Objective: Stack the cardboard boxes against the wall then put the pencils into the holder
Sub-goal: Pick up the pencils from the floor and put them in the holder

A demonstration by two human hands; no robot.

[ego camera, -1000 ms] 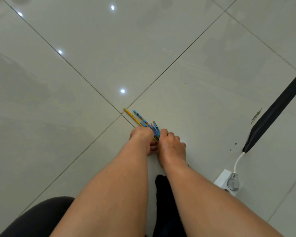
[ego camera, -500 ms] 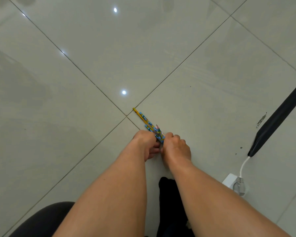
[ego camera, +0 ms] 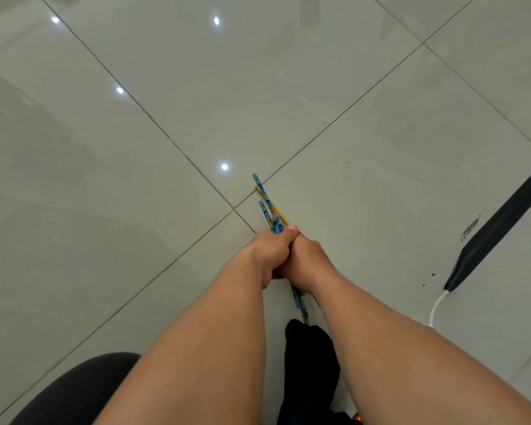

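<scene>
Since half a second ago the two hands have closed up tight against each other, and the loose fan of thin blue-and-yellow patterned pencils has become one bundle that points more straight ahead. My left hand wraps round the bundle with its thumb pressed on top, and the right hand curls round it from the other side, knuckles touching the left. Far ends of the pencils stick out past the fingers, over the tile joint of the glossy pale grey tiled floor; the near ends poke out under the right wrist, just beside a black-socked foot. Can't tell if the tips touch the floor. Off to the right lies a long flat black strip with a thin white cable at its end.
</scene>
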